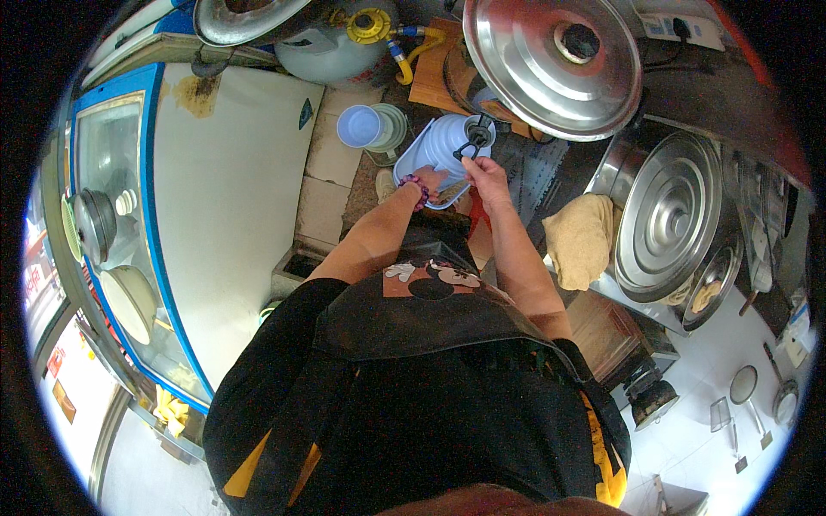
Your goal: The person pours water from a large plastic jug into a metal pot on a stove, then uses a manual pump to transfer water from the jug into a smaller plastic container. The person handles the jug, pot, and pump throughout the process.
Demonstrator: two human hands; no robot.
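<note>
Light-blue plastic bowls (437,140), nested in a stack, stand at the top centre in front of me, with what seems a blue basin or tray rim (445,203) around them. My left hand (428,180), with a purple bead bracelet on its wrist, reaches down beside the stack; what its fingers touch is unclear. My right hand (484,173) pinches the looped end of a black plastic implement (479,134), whose wider part lies over the mouth of the stack. Another stack of pale bowls (362,126) stands just left.
A white chest freezer (232,174) fills the left side. At the right are a large steel pot lid (671,216) and a tan cloth (579,242). Another steel lid (548,64) leans overhead, near a gas cylinder with a yellow regulator (370,26).
</note>
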